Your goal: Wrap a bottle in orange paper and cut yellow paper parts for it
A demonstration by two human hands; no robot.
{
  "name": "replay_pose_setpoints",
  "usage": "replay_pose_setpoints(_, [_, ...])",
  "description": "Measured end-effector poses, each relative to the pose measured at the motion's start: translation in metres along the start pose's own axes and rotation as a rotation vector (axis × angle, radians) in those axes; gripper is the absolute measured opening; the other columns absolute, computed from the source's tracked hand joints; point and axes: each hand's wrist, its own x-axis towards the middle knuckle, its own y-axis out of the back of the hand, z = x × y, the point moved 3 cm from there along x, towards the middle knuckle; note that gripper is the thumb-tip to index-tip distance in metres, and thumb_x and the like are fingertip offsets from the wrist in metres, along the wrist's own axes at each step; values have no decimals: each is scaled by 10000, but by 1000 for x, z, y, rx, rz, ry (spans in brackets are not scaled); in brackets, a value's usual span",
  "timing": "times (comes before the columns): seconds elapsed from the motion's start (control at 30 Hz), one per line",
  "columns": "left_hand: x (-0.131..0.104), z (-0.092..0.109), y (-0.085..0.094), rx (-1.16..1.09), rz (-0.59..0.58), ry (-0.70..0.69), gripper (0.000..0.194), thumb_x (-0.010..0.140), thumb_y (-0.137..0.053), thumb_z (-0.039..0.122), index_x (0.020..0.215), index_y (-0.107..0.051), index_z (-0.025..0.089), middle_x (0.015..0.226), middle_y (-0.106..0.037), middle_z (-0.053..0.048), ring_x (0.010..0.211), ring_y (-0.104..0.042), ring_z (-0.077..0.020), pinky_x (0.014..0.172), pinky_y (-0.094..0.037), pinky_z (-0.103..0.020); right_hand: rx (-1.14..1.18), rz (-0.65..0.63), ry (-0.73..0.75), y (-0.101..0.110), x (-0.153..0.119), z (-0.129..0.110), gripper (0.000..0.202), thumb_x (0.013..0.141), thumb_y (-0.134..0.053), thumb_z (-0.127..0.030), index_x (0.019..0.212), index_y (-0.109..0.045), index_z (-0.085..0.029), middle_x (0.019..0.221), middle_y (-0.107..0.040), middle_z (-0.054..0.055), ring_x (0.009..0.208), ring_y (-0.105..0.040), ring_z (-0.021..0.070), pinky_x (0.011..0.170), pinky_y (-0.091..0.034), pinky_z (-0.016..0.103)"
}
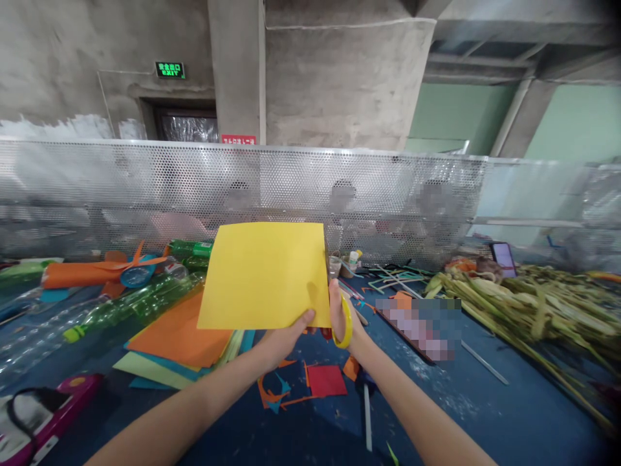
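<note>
Gripping a yellow sheet [264, 275] near its lower right corner with the fingers of the left hand [286, 338], thumb flat on its front. Placed at the sheet's right edge, the right hand [353, 331], thumb pointing up, with a yellow loop [347, 323] curving beside it; cannot tell what its other, hidden fingers close on. Holding the sheet raised above the table, broad face toward the viewer, long axis running left to right; smooth, thin, four-cornered, left edge slanting outward at the bottom.

Behind, a long silvery screen [295, 188] of perforated metal. Below, a dark blue table [301, 443] with whitish scuffs. At right, a heap of dry, fibrous husks [528, 317]. Just below the sheet's lower left corner, a fanned paper stack [182, 333], orange uppermost. Farther left, a shiny, see-through green bottle [140, 304], lying down, neck pointing left. Between the forearms, a flat red square [327, 380]; beside it, thin, curling orange scraps [263, 393].
</note>
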Motion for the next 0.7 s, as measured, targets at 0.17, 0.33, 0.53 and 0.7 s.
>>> replay_pose_setpoints(0.17, [1, -2, 1, 16, -21, -16, 387, 768, -508, 547, 655, -604, 190, 730, -652, -48, 753, -590, -196, 798, -448, -315, 12, -25, -24, 1, 0, 1, 815, 781, -180, -718, 973, -683, -107, 511, -658, 92, 426, -599, 248, 422, -475, 342])
replay_pose_setpoints(0.33, [1, -2, 0, 6, -35, -37, 377, 789, -492, 529, 657, -595, 191, 715, -631, -42, 732, -577, -187, 795, -443, -309, 34, -40, -28, -4, -3, 3, 798, 775, -191, -722, 962, -685, -124, 533, -667, 94, 473, -619, 258, 423, -474, 340])
replay_pose_setpoints(0.53, [-1, 2, 0, -1, -75, -93, 360, 823, -466, 493, 682, -604, 192, 719, -610, -36, 723, -565, -176, 811, -432, -300, 50, -43, -27, -5, -4, 5, 764, 782, -211, -710, 996, -659, -129, 577, -680, 90, 478, -624, 251, 408, -468, 330])
replay_pose_setpoints(0.7, [1, -3, 1, -5, -18, -48, 361, 791, -501, 516, 683, -619, 192, 730, -645, -38, 745, -590, -189, 817, -440, -307, 49, -50, -14, 0, 1, 7, 741, 769, -269, -717, 966, -655, -116, 595, -681, 94, 534, -641, 251, 452, -495, 325])
